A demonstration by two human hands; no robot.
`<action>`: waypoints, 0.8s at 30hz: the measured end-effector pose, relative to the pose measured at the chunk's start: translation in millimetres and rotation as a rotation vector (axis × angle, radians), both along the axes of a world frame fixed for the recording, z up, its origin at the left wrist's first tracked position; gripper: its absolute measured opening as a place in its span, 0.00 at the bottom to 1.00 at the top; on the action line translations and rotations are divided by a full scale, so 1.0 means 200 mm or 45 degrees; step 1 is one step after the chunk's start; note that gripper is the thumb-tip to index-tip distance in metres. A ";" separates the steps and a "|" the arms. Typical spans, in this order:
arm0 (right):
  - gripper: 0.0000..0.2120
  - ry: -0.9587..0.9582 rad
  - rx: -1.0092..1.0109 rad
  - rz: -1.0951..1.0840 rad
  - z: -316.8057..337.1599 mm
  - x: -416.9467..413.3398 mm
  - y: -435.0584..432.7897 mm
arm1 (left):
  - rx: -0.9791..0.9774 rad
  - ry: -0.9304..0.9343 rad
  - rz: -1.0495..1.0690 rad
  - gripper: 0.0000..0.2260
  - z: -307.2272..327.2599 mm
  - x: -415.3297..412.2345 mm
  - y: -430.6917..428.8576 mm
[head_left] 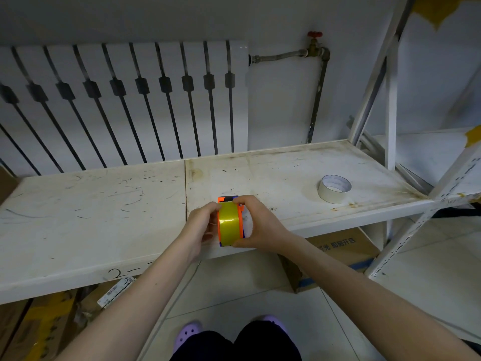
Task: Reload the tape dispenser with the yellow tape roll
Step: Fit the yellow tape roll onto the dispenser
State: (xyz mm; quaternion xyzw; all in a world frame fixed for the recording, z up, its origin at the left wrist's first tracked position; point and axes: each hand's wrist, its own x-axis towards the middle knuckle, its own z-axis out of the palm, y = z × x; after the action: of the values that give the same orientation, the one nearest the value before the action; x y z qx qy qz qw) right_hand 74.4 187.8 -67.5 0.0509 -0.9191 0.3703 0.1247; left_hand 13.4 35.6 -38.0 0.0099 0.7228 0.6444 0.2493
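Observation:
The yellow tape roll (pixel 229 223) sits inside the orange and blue tape dispenser (pixel 228 198), held upright over the front edge of the white shelf board (pixel 104 204). My left hand (pixel 200 226) grips the dispenser's left side. My right hand (pixel 260 225) wraps its right side, with the thumb on top near the roll. The dispenser's lower part and right side are mostly hidden by my fingers.
An empty white tape core (pixel 334 188) stands on the shelf to the right. Metal shelf uprights (pixel 390 100) rise at the right. A radiator (pixel 125 100) and pipe with a red valve (pixel 314 35) are behind. Cardboard boxes (pixel 338 254) lie under the shelf.

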 end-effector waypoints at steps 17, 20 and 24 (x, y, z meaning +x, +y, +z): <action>0.20 -0.197 -0.332 -0.020 0.02 -0.07 -0.03 | -0.105 -0.065 0.020 0.05 0.04 -0.04 0.02; 0.20 -0.207 -0.355 -0.011 0.02 -0.06 -0.03 | -0.103 -0.080 0.046 0.05 0.07 -0.02 0.06; 0.19 -0.199 -0.286 0.020 0.00 -0.05 -0.03 | -0.052 -0.078 0.053 0.08 0.04 0.01 0.03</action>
State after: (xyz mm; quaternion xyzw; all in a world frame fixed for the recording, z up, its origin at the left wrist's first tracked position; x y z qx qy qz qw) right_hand 64.3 182.7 -67.4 0.0149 -0.8783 0.4748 0.0547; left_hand 14.9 41.2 -29.3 -0.0301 0.7277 0.6347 0.2581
